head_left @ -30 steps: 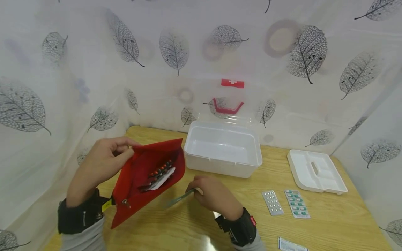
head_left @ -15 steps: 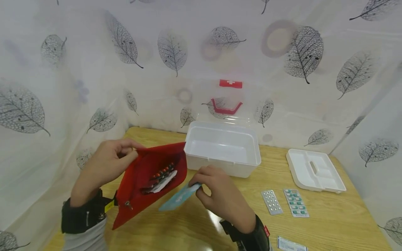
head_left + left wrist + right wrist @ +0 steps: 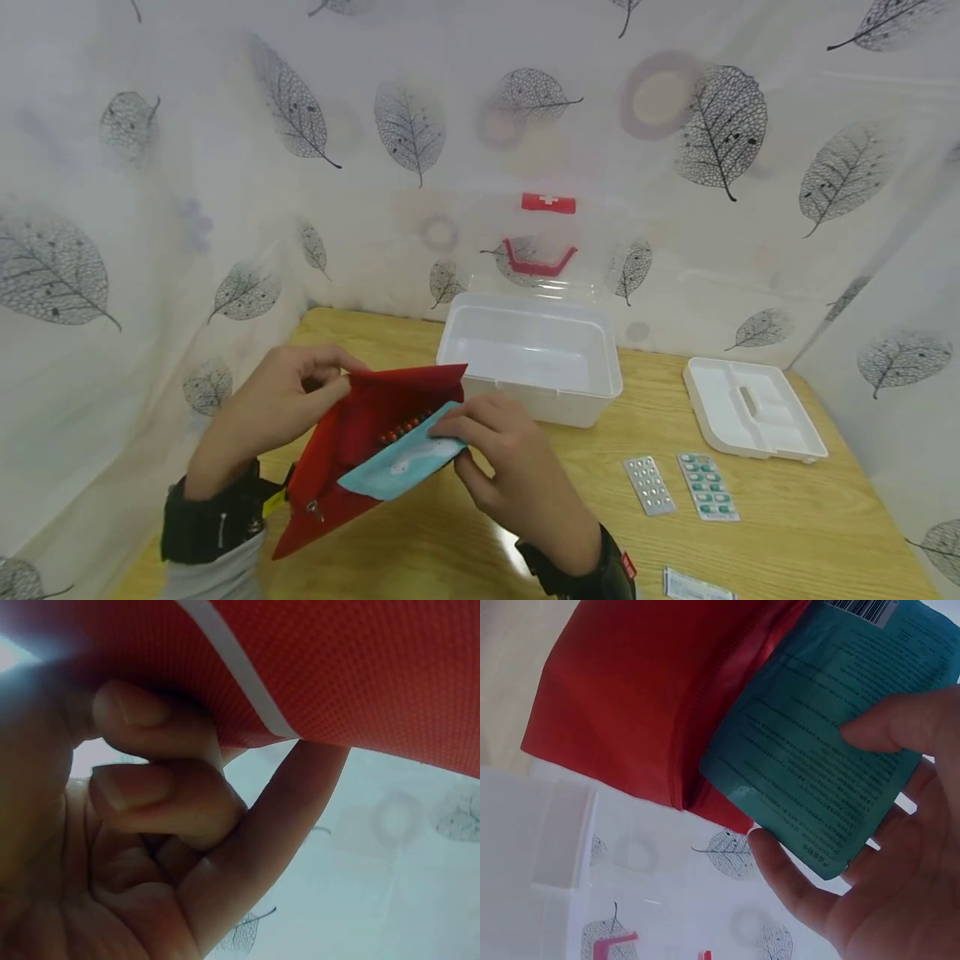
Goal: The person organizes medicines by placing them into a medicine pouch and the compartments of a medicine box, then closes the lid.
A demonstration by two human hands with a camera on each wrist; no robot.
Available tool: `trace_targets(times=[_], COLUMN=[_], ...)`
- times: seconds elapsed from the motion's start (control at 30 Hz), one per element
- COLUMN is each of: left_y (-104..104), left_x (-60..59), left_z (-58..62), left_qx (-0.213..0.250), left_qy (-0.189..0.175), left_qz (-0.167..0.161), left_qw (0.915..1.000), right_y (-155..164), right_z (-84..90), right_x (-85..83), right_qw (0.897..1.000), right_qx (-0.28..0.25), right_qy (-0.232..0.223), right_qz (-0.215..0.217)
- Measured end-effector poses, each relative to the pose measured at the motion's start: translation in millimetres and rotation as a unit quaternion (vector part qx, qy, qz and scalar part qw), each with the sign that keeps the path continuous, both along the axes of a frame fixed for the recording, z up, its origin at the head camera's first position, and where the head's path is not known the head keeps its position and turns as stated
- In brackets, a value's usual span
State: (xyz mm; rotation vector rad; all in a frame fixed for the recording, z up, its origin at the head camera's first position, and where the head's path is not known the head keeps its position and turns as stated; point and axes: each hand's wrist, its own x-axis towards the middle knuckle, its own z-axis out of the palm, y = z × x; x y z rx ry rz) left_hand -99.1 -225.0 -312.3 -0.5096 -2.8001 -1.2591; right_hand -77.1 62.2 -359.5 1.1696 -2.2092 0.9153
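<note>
1. 1 red pouch (image 3: 615, 705) is held up over the wooden table (image 3: 810, 517), its mouth gaping, 1 zip pull (image 3: 315, 509) showing near a lower corner
2. 1 left hand (image 3: 273, 408) has thumb and forefinger clamped on the pouch's upper rim; from the left wrist, 2 fingers show curled beside 1 stretched out to the red fabric
3. 1 right hand (image 3: 513, 467) has its fingers clamped on 1 blue-green sachet (image 3: 405, 460), the thumb on its printed side
4. The sachet lies tilted across the pouch's mouth; whether its edge is inside I cannot tell
5. 1 row of orange-red capsules (image 3: 407, 427) shows inside the pouch, partly covered by the sachet, so no sure count
6. 2 blister packs lie side by side at the right: 1 silver pack (image 3: 649, 485), 1 green-and-white pack (image 3: 708, 487)
7. 1 small packet (image 3: 697, 585) lies nearer, cut by the bottom edge
8. 1 white box (image 3: 536, 400) stands behind the hands, its clear lid raised, with 1 red handle (image 3: 540, 267) and 1 red label (image 3: 549, 203) bearing 1 white cross
9. 1 white tray (image 3: 786, 408) sits at the far right
</note>
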Motion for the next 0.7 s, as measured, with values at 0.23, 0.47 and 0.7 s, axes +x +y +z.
trace_targets(times=[0.23, 0.47, 0.7], left_y=[7, 14, 20], left_x=[0.5, 3.1, 4.5], left_z=[-2.5, -0.9, -0.5], left_qx=[-0.002, -0.004, 0.002], left_qy=[0.011, -0.001, 0.004], left_qz=[-0.031, -0.056, -0.096], left_qw=[0.9995, 0.9984, 0.9954], right_y=[-13, -20, -24], right_z=[-9.9, -16.9, -21.6], right_x=[1.7, -0.4, 1.3], right_qw=[0.997, 0.991, 0.98], right_qx=[0.065, 0.114, 0.179], right_qy=[-0.045, -0.068, -0.09], right_qz=[0.008, -0.011, -0.02])
